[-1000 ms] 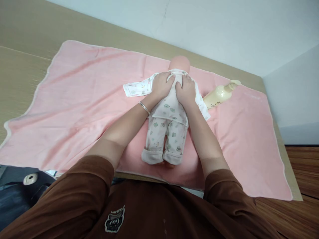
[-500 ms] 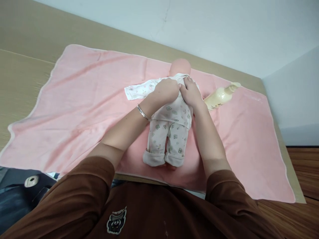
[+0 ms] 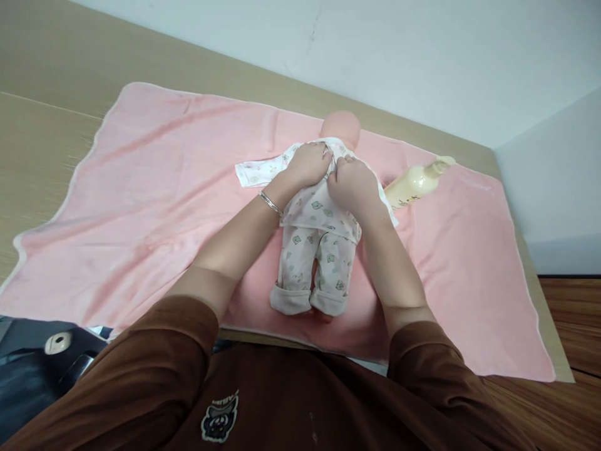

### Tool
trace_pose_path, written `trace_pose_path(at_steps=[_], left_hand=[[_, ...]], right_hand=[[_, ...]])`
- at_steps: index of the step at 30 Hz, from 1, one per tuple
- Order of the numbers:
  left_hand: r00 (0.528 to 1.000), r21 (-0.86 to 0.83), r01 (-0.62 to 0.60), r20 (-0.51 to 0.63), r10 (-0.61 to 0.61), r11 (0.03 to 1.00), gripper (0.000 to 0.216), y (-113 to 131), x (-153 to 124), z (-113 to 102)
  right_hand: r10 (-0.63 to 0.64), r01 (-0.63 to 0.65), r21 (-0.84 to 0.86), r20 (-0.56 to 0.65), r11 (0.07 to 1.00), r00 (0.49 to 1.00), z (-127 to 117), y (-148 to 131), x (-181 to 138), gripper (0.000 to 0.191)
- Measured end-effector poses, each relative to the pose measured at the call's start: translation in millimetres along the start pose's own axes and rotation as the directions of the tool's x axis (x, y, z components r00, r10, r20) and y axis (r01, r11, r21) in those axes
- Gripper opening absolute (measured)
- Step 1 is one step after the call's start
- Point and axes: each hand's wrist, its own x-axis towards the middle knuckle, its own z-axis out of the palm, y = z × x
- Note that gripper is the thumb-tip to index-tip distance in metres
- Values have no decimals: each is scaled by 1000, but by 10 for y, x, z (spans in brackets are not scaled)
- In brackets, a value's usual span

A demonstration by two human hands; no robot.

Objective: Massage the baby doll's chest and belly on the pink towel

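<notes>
A baby doll [image 3: 341,127] in a white printed top [image 3: 315,205] and matching trousers [image 3: 297,257] lies on a pink blanket [image 3: 183,169]. Its head points away from me, and its trouser cuffs are turned up. On the upper chest of the top, my left hand [image 3: 308,164] pinches the cloth near the neckline. Close beside it, my right hand [image 3: 355,186] is closed on the same top, with its fingers curled inward. One sleeve stretches out flat to the left; part of the other shows under my right wrist. My hands hide the exact spot they grip.
A pale yellow pump bottle [image 3: 416,183] lies on its side to the right of the doll. Under the blanket is a wooden table [image 3: 42,134], with a white wall [image 3: 399,56] behind it. Dark items [image 3: 28,376] sit below the table's edge at lower left.
My right hand has moved down from the doll's shoulder to mid-chest, its fingers now curled. My left hand has shifted slightly left and up. More of the right-side sleeve shows.
</notes>
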Motion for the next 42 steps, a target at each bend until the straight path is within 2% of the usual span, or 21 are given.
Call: trace_pose_path(at_steps=[3,7,10,12,15,18,20,24,27,30,33,36,40,42], left_hand=[[999,53,41,-9,-40,998,52,133,-97,-14],[990,174,137,6,-140,975,52,499,-345,-100],[994,225,92,36,-102,970,51,638,-424,-151],[997,194,44,52,-55,980,47,573,-372,-159],[998,98,39,38,-43,994,41,293,-191,-124],[999,36,34,13,-35,999,47,-4,-19,-55],[1000,27,5,20,-6,1000,53,-114,39,-15],[999,57,13,38,-15,998,56,-63,-3,-24],[998,141,-4,61,-5,990,51,122,-127,-124],[987,223,-93,150,61,970,45,320,-267,-256],[975,248,-108,213,55,963,45,432,-351,-347],[983,195,-61,179,25,979,41,387,-330,-356],[995,-3,-13,97,14,1000,39,142,-190,-293],[997,-50,8,72,-5,999,42,17,-118,-245]], right_hand=[[9,-7,67,-32,998,999,139,129,101,52],[82,-74,129,-61,989,995,306,330,268,63],[102,-98,137,-26,986,994,343,399,328,68],[103,-101,122,-16,987,995,299,392,308,70],[33,-35,79,30,996,999,122,316,189,68],[-50,44,50,112,998,992,-93,191,36,54],[-54,53,11,118,999,992,-178,112,-24,44],[11,-12,18,68,1000,998,-125,124,39,42],[77,-82,114,49,990,996,26,320,172,55],[130,-140,175,68,975,989,150,523,268,67],[128,-141,184,81,973,988,186,567,282,73],[103,-108,109,46,988,994,139,430,216,69],[63,-63,-6,14,998,998,48,158,79,56],[38,-38,-38,1,999,999,23,62,30,50]])
